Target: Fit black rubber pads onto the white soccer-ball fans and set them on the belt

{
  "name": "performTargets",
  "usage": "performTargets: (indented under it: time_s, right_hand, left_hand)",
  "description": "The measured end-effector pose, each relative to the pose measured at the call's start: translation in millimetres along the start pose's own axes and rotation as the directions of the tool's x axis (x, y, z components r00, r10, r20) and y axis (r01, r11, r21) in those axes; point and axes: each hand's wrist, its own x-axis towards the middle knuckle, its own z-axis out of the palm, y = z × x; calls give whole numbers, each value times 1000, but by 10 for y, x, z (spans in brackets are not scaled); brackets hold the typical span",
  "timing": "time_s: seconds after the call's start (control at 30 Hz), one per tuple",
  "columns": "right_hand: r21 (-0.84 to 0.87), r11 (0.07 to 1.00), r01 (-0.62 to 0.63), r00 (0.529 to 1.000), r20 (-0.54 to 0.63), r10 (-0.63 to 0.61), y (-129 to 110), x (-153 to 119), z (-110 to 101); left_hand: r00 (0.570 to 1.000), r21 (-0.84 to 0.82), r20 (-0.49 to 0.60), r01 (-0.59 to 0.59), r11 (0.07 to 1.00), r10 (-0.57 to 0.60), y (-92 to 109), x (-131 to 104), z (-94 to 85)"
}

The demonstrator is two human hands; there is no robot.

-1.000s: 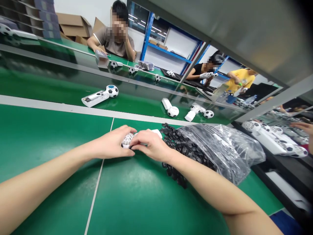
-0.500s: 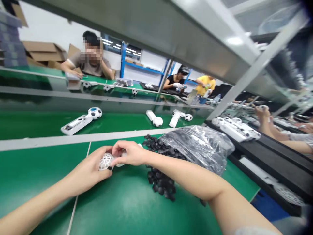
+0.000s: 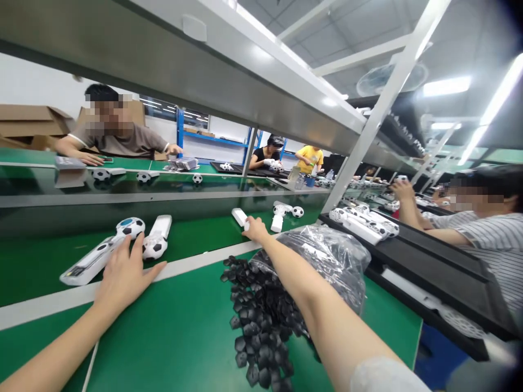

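Head view: left hand spreads wide; right hand is at a white gadget, grip indeterminable. Judged light, stiff, slippery; best held by its handle.

The hands are bare, the right sleeve pale grey.

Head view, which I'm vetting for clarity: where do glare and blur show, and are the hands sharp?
In the head view, glare streaks the crumpled clear plastic bag and a rectangular white ceiling light looks washed out; the head view's lower right edge looks smeared; in the head view, the bare left hand and bare right hand look fairly sharp.
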Motion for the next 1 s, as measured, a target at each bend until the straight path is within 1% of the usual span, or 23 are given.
performTargets:
  time_s: [0.07,0.13,0.2,0.23,0.27,0.3,0.33,0.37,0.4,0.43,0.47,0.5,0.53,0.57,0.6,0.63,0.67,0.7,0.77,0.83,0.9,1.0]
  right_hand:
    - [30,999,38,999,-31,-37,-69,-107,-125]
    - [80,988,135,990,-50,-131,-146,-319,-302]
    - [138,950,280,960,-58,-275,-211,-673,-462]
    - [168,919,356,934,-54,-352,-239,-899,-516]
    - [213,863,459,887,-53,-459,-264,-1141,-548]
    - [312,710,631,764,-93,-638,-284,-1382,-557]
    - [408,543,734,629,-110,-769,-299,-1602,-546]
    - [484,428,763,531,-92,-842,-305,-1780,-520]
    - [554,352,754,454,-53,-889,-301,-1902,-481]
    - [608,333,721,415,5,-910,-286,-1959,-435]
    - [629,373,682,433,64,-899,-262,-1952,-383]
    - [604,457,653,501,108,-859,-232,-1887,-327]
    - [537,567,624,607,122,-785,-201,-1779,-271]
    - [401,700,591,728,109,-677,-174,-1645,-217]
    - [232,794,562,798,99,-594,-154,-1504,-167]
    - [164,825,541,825,86,-559,-144,-1370,-122]
    - [113,836,537,833,84,-547,-145,-1256,-82]
    - [76,832,549,827,96,-555,-154,-1169,-44]
    - [35,804,594,793,143,-592,-190,-1080,29]
    - [-16,772,635,759,197,-620,-226,-1085,108]
    - [-68,745,663,737,235,-634,-248,-1142,181]
    - [-122,724,679,727,252,-639,-262,-1223,241]
  left_hand:
    - [997,6,-57,-60,998,61,76,-37,-55]
    - [977,24,-137,-159,987,161,233,-102,-148]
    - [943,36,-217,-251,967,253,465,-227,-284]
    - [926,38,-245,-287,957,288,597,-315,-368]
    - [911,43,-254,-324,945,324,728,-417,-459]
    - [905,59,-196,-375,925,379,848,-530,-553]
    - [899,78,-84,-424,902,430,948,-648,-642]
    - [878,84,79,-478,874,473,1021,-763,-721]
    - [852,84,244,-494,865,463,1064,-871,-784]
    - [822,88,379,-490,867,426,1076,-966,-831]
    - [803,108,468,-467,878,370,1061,-1045,-860]
    - [806,147,509,-429,891,304,1024,-1107,-876]
    - [827,196,510,-381,904,238,973,-1151,-881]
    - [849,235,497,-330,915,178,916,-1180,-881]
    - [865,258,488,-273,927,118,861,-1196,-880]
    - [869,264,491,-213,941,59,816,-1204,-880]
    - [861,251,508,-159,955,10,785,-1208,-882]
    - [846,223,533,-117,968,-20,770,-1210,-885]
    - [821,148,570,-70,987,-27,783,-1215,-890]
    - [816,57,578,-47,997,6,830,-1223,-876]
    - [820,-28,571,-29,999,40,882,-1231,-837]
    - [833,-55,552,0,998,30,941,-1244,-757]
